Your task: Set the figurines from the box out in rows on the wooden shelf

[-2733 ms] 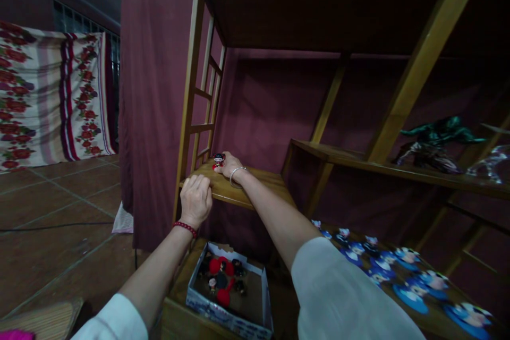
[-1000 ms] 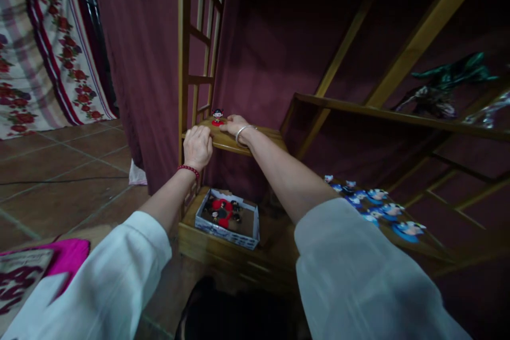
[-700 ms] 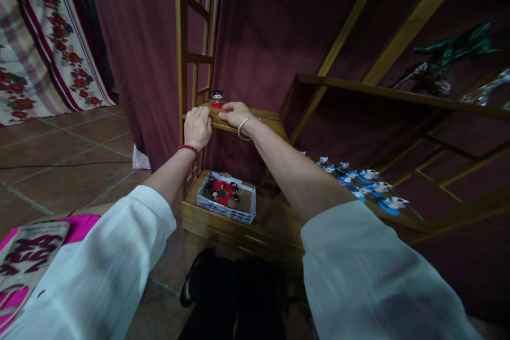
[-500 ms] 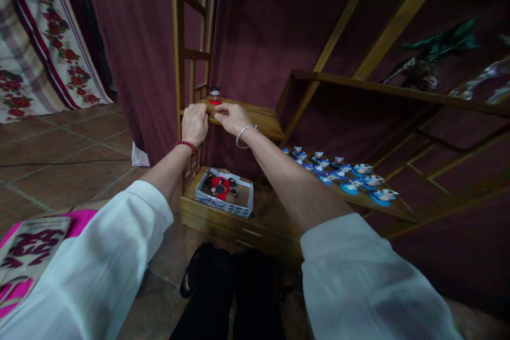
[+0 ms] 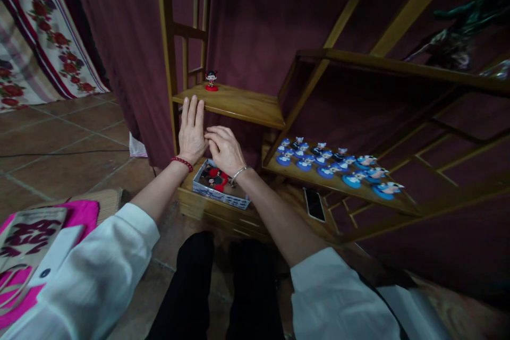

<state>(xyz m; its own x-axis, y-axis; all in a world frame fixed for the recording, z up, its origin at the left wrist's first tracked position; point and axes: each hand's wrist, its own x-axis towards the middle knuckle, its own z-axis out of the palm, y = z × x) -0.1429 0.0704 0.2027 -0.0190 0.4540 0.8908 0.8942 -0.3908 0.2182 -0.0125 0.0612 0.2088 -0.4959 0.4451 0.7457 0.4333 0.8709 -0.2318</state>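
Observation:
My left hand [image 5: 192, 132] is held up with its fingers stretched out, the tips at the front edge of a wooden shelf [image 5: 243, 102]. A red bead bracelet circles its wrist. Close against its thumb side is my right hand [image 5: 225, 150], fingers curled together; whatever they hold, if anything, is hidden. A small figurine [image 5: 211, 81] with black hair and a red base stands at the back left of that shelf. Below my hands, an open cardboard box [image 5: 221, 197] contains several red and black figurines [image 5: 217, 183], partly covered by my right hand.
Several blue and white figurines [image 5: 329, 170] stand in rows on a lower shelf at right. A phone [image 5: 314, 204] lies beneath them. Wooden lattice posts [image 5: 164, 37] frame the left side. A pink bag [image 5: 85, 218] is at lower left on the tiled floor [image 5: 66, 133].
Both hands have come down and toward me from the shelf top. My left fingers have straightened, and my right hand has moved lower, over the box. The figurine on the shelf stays standing.

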